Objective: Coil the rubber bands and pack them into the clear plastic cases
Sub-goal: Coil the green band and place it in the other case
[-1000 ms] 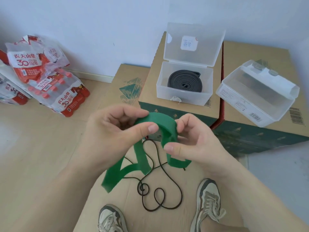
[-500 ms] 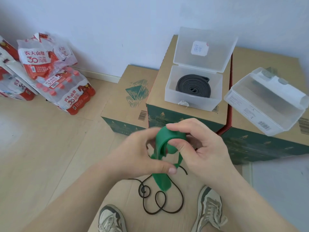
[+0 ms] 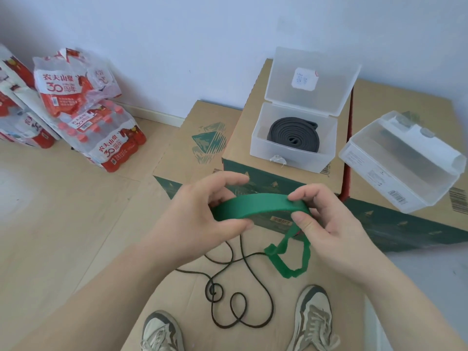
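Head view: our left hand (image 3: 202, 214) and right hand (image 3: 326, 224) both pinch the green band (image 3: 260, 203), stretched between them.

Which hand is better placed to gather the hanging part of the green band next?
Probably the right hand: it pinches the flat green rubber band exactly where the loose loop hangs down. The left hand holds the other end, away from it.

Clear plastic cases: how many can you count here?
2. The open case holds a coiled black band on the middle cardboard box; the other case sits on the box to its right.
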Available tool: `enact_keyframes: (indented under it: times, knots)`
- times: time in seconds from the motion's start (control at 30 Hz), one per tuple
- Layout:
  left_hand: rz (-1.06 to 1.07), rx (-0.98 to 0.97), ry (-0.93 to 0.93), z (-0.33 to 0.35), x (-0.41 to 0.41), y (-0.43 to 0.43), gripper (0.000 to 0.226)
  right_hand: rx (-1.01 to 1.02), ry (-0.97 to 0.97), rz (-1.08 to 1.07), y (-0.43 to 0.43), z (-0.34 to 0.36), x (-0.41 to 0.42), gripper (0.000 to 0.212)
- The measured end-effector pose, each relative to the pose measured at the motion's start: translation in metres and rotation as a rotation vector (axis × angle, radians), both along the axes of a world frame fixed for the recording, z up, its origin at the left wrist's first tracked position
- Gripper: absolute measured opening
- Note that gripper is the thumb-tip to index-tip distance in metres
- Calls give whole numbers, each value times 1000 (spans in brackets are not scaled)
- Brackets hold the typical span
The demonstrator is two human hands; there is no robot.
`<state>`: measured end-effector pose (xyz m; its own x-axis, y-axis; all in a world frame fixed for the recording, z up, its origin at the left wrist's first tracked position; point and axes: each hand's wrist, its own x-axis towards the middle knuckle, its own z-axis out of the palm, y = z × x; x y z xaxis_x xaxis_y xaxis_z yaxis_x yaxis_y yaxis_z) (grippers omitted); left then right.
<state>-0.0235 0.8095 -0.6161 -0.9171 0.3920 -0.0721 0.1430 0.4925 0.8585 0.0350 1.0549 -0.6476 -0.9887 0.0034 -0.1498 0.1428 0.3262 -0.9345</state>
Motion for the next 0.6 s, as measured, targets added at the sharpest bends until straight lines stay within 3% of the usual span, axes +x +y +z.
enact_keyframes:
  times: [0.13, 0.3, 0.47, 0.6]
  knots:
    - [-37, -16, -16, -4, 4, 6, 53, 36, -172, 133, -5, 0, 0, 32]
    - [-82, 17, 42, -9, 8, 10, 59, -77, 26, 180, -29, 8, -5, 28]
    - [-93, 2, 36, -10, 9, 9, 67, -15, 70, 176, -30, 7, -8, 28]
    - [-136, -6, -93, -15, 9, 4, 76, 12, 106, 234, -30, 10, -2, 25]
